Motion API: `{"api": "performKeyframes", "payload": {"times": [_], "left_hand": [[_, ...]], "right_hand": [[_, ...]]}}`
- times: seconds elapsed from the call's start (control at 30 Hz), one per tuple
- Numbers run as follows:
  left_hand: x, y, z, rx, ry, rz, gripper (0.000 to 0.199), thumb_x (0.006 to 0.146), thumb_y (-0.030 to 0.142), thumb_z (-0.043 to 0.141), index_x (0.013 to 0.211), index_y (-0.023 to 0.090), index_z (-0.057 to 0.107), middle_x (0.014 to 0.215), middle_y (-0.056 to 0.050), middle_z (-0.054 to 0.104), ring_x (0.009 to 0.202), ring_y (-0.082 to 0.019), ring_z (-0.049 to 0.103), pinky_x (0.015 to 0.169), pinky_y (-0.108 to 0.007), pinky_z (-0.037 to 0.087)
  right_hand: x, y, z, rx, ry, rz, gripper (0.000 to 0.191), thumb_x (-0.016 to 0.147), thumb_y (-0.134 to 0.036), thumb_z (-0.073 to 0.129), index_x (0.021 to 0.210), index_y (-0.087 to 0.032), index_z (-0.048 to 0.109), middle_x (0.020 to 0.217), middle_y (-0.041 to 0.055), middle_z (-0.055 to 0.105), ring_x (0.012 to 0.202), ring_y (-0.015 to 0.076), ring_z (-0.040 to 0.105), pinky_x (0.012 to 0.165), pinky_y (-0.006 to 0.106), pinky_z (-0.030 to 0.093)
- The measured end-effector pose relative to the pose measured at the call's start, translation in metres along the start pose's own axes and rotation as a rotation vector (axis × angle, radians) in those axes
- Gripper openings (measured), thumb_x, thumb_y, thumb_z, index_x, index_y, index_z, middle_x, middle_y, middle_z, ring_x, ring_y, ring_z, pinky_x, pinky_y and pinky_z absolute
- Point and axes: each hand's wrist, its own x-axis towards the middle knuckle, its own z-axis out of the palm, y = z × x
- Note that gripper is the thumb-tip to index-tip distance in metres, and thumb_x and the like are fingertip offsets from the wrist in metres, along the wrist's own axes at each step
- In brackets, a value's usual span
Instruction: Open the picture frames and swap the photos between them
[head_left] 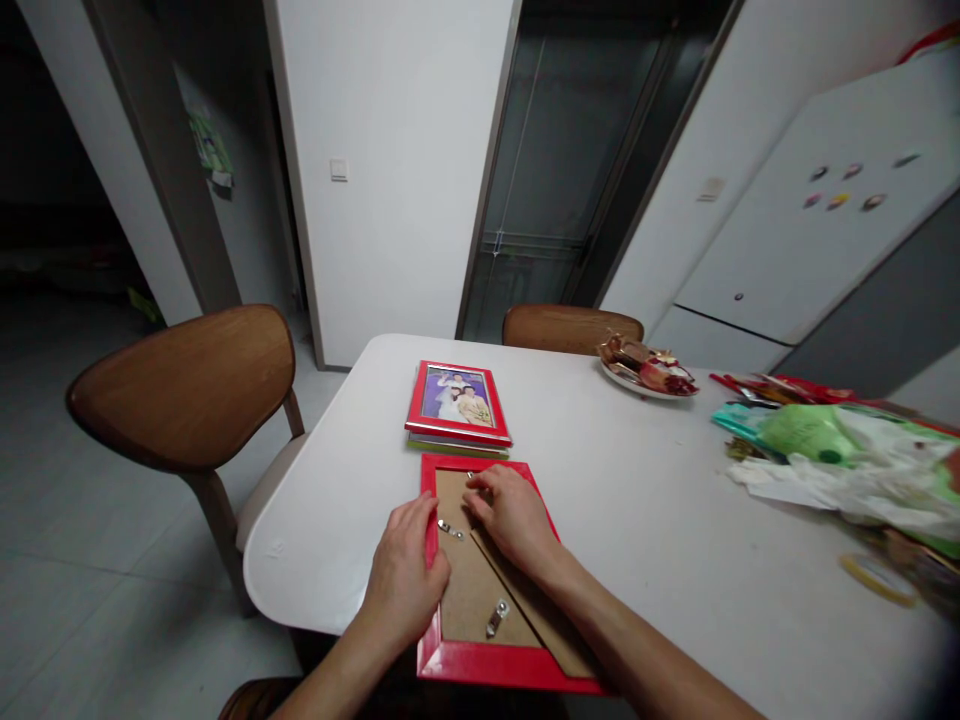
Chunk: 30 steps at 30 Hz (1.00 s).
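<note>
A red picture frame (480,660) lies face down at the table's near edge, its brown backing board (457,600) showing. Around the frame's left rim my left hand (405,570) is closed, the thumb over the board. My right hand (517,520) reaches across the upper part of the back, fingers curled in at a small metal clip (470,474) by the top rim. Two more metal pieces, a clip (450,530) at the left and another piece (496,618) lower down, sit on the board. A brown stand flap (551,620) runs slantwise under my right forearm.
Just beyond lies a red frame with a photo (457,403), stacked on something. A plate of wrapped food (649,368) stands at the back right. Plastic bags (817,440) and a tape roll (877,580) lie on the right. Wooden chairs (187,390) flank the white table (637,540).
</note>
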Motion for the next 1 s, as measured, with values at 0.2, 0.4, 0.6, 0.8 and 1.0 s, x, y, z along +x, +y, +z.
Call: {"api": "performKeyframes", "payload": {"times": [0.2, 0.4, 0.6, 0.8, 1.0], "left_hand": [[0.001, 0.001, 0.0, 0.021, -0.003, -0.008, 0.045, 0.067, 0.008, 0.043, 0.112, 0.015, 0.043, 0.109, -0.009, 0.051, 0.103, -0.021, 0.045, 0.091, -0.04, 0.036], [0.001, 0.001, 0.0, 0.032, 0.0, -0.01, 0.044, 0.069, 0.01, 0.045, 0.112, 0.015, 0.043, 0.109, -0.009, 0.052, 0.103, -0.021, 0.046, 0.09, -0.04, 0.037], [0.001, 0.0, 0.001, 0.026, 0.015, -0.015, 0.042, 0.07, 0.01, 0.045, 0.111, 0.017, 0.044, 0.108, -0.008, 0.052, 0.102, -0.021, 0.047, 0.09, -0.041, 0.037], [0.002, 0.004, -0.002, 0.044, -0.016, -0.041, 0.043, 0.069, 0.01, 0.045, 0.112, 0.014, 0.043, 0.108, -0.009, 0.052, 0.102, -0.02, 0.046, 0.091, -0.039, 0.036], [0.002, 0.004, -0.002, 0.067, -0.04, -0.026, 0.044, 0.069, 0.01, 0.044, 0.112, 0.013, 0.043, 0.11, -0.009, 0.051, 0.104, -0.02, 0.045, 0.091, -0.038, 0.036]], "right_hand": [[-0.017, -0.023, 0.004, 0.036, -0.162, -0.146, 0.016, 0.076, -0.02, 0.048, 0.077, -0.017, 0.064, 0.075, 0.0053, 0.058, 0.073, 0.0142, 0.051, 0.067, 0.024, 0.036], [-0.017, -0.032, 0.01, 0.026, -0.168, -0.154, 0.021, 0.076, -0.009, 0.042, 0.063, -0.013, 0.058, 0.067, 0.0041, 0.055, 0.062, 0.0112, 0.046, 0.058, 0.022, 0.034], [-0.023, -0.034, 0.0, 0.005, -0.16, -0.21, 0.023, 0.079, -0.013, 0.038, 0.071, -0.014, 0.06, 0.07, 0.0042, 0.055, 0.064, 0.0118, 0.046, 0.061, 0.023, 0.035], [-0.037, 0.01, -0.041, -0.095, -0.136, -0.088, 0.016, 0.073, -0.018, 0.047, 0.078, -0.016, 0.062, 0.08, 0.0059, 0.058, 0.078, 0.0157, 0.05, 0.069, 0.025, 0.037], [-0.048, 0.041, -0.047, -0.169, -0.194, 0.057, 0.021, 0.073, -0.016, 0.044, 0.071, -0.018, 0.065, 0.075, 0.0053, 0.057, 0.072, 0.0144, 0.051, 0.063, 0.022, 0.037]]}}
